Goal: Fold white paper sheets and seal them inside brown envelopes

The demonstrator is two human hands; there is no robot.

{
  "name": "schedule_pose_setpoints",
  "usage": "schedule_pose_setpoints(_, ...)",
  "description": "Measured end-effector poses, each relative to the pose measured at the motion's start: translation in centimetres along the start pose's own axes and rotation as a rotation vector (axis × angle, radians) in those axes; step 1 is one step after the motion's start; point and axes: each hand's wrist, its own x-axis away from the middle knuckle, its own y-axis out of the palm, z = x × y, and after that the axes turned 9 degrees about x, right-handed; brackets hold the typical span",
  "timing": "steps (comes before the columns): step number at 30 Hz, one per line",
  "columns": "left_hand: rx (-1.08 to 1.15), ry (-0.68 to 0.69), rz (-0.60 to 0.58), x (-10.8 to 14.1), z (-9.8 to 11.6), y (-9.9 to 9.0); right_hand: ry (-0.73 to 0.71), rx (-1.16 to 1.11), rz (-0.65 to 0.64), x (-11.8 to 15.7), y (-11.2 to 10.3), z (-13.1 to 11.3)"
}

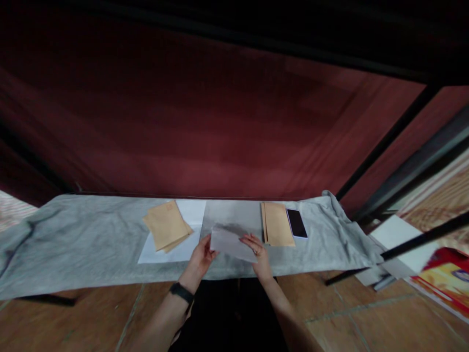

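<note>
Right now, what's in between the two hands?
A pale piece of paper, seen in the head view: the left hand holds one end and the right hand touches the other.

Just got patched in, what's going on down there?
A person is handling a piece of white paper over a bench covered with grey cloth. The left hand grips its left end, while the right hand has its fingers across the right end. To the left, brown envelopes lie on white sheets; to the right, more brown envelopes lie beside a phone.
</note>
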Motion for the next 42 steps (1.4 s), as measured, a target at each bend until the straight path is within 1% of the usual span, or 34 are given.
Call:
schedule_pose_setpoints(2,-0.053,-0.065,0.000,0.2,-0.2,-1.1,-0.068,0.138,-0.032,1.0,0.1,1.4)
schedule_pose_setpoints(4,-0.113,-0.080,0.024,0.7,-0.6,-2.2,-0.098,0.255,-0.074,2.2,0.2,2.4)
schedule_pose_setpoints(6,-0.186,-0.041,0.049,1.4,-1.0,-3.1,-0.127,0.346,-0.141,3.3,0.1,2.9)
schedule_pose_setpoints(8,-0.257,0.002,0.029,1.9,-1.3,-3.6,-0.161,0.392,-0.207,4.0,-0.1,3.1)
schedule_pose_setpoints(9,-0.282,0.011,0.008,2.0,-1.3,-3.8,-0.170,0.401,-0.221,4.2,-0.2,3.2)
schedule_pose_setpoints(11,-0.311,0.014,-0.019,2.1,-1.1,-3.9,-0.152,0.401,-0.191,4.0,-0.3,3.3)
schedule_pose_setpoints(15,-0.423,0.055,-0.031,1.3,-0.6,-3.7,-0.041,0.430,-0.035,2.8,0.2,3.9)
schedule_pose_setpoints(17,-0.560,0.088,-0.028,0.7,-0.5,-3.5,-0.015,0.490,0.017,2.3,0.8,4.2)
schedule_pose_setpoints(20,-0.861,0.161,0.003,0.1,-0.8,-2.9,0.011,0.599,0.080,2.1,1.8,4.2)
schedule_pose_setpoints(24,-1.384,0.385,0.102,0.6,-1.3,-2.0,0.043,0.703,0.124,2.5,2.8,4.0)
schedule_pose_setpoints(26,-1.586,0.511,0.131,1.1,-1.8,-1.6,0.051,0.725,0.123,2.7,2.9,4.0)
schedule_pose_setpoints(27,-1.654,0.591,0.114,1.3,-2.2,-1.4,0.051,0.728,0.120,2.8,2.9,4.0)
schedule_pose_setpoints(28,-1.705,0.682,0.066,1.5,-2.7,-1.3,0.047,0.725,0.117,2.8,2.9,4.0)
schedule_pose_setpoints(29,-1.742,0.773,-0.013,1.5,-3.3,-1.1,0.039,0.716,0.114,2.7,2.9,4.0)
schedule_pose_setpoints(31,-1.798,0.902,-0.225,1.2,-4.6,-0.7,0.020,0.672,0.098,2.5,3.2,3.7)
schedule_pose_setpoints(33,-1.851,0.929,-0.421,0.4,-6.0,-0.4,0.002,0.597,0.047,1.9,3.8,3.1)
schedule_pose_setpoints(35,-1.904,0.891,-0.556,-0.7,-7.2,-0.3,-0.013,0.530,-0.043,1.3,4.6,2.5)
schedule_pose_setpoints(38,-1.932,0.864,-0.669,-1.9,-8.1,-0.4,-0.019,0.524,-0.149,0.5,5.7,2.1)
schedule_pose_setpoints(40,-1.931,0.881,-0.674,-2.4,-7.9,-0.6,-0.029,0.584,-0.160,0.2,6.0,2.2)
schedule_pose_setpoints(42,-1.936,0.884,-0.636,-2.7,-7.2,-0.9,-0.071,0.658,-0.155,0.3,6.0,2.6)
